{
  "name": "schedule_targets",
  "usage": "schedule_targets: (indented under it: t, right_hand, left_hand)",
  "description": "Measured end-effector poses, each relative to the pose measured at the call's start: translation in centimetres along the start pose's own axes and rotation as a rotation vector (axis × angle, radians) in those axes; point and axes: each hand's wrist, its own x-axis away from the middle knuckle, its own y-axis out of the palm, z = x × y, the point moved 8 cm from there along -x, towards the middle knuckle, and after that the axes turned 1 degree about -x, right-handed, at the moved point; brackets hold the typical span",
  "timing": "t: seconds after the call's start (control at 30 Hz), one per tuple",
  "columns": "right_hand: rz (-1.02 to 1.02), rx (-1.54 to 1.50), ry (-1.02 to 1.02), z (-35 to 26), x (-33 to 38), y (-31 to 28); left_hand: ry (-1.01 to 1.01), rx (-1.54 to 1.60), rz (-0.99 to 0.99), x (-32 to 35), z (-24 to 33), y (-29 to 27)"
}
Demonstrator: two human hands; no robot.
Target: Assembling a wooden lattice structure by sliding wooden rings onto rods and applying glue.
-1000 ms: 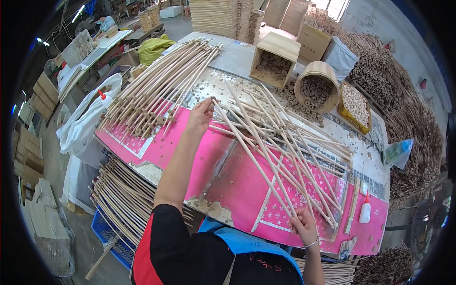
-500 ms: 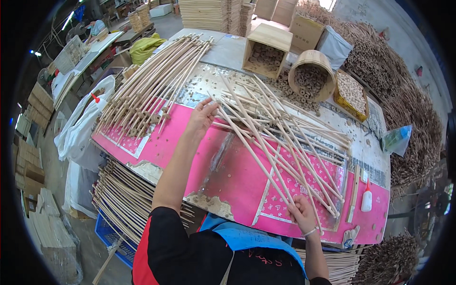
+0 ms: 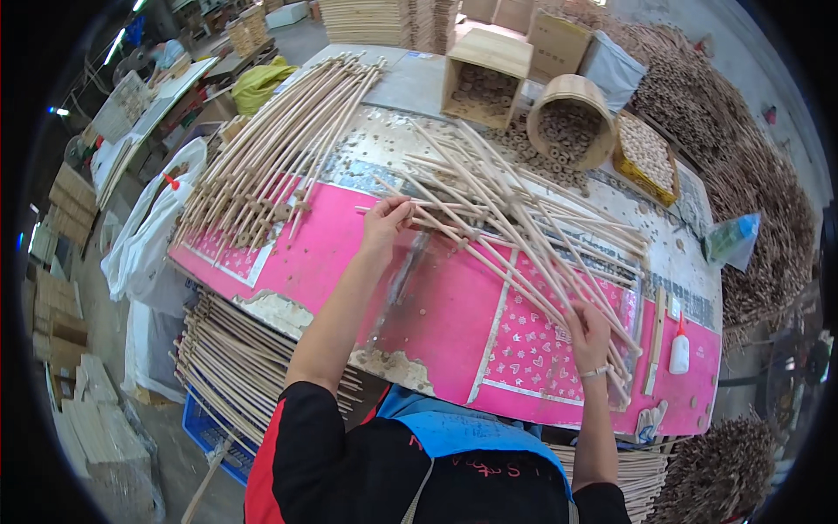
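Observation:
On the pink-covered table (image 3: 449, 341) lies a crisscrossed heap of long pale wooden rods (image 3: 515, 223). My left hand (image 3: 387, 225) is closed, thumb and fingers pinched around a rod at the heap's left end. My right hand (image 3: 591, 339) has its fingers closed on the near end of a rod, at the heap's lower right; its fingertips are partly hidden. A second bundle of rods (image 3: 292, 131), with small wooden rings near their near ends, rests at the table's left.
A wooden box (image 3: 487, 52) and a round wooden tub (image 3: 572, 90), both holding rings, lie at the back. Beside them stands a yellow crate (image 3: 646, 162) of pale pieces. A white glue bottle (image 3: 679, 351), a wooden strip (image 3: 655, 354) and a glove (image 3: 650, 421) are at right.
My right hand has moved up and to the right, away from the table's near edge. My left hand has shifted slightly right and nearer. Rods in the heap have shifted rightward.

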Motion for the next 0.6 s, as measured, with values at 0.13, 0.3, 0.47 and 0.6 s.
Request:
schedule_targets:
  t: [0.13,0.3,0.47,0.6]
  right_hand:
    - [-0.220,-0.223,0.195,-1.0,4.0,2.3]
    - [-0.314,-0.221,0.240,-1.6,7.2,3.2]
    - [-0.317,-0.210,0.304,-0.6,8.4,3.0]
    - [-0.296,-0.182,0.265,-0.6,8.6,2.4]
  left_hand:
    - [0.073,-0.037,0.143,-1.2,1.3,-3.3]
    - [0.182,-0.169,0.191,-1.8,2.8,-4.3]
    - [0.212,-0.096,0.216,-1.6,2.8,-4.6]
    - [0.204,-0.085,0.272,-1.5,2.4,-5.3]
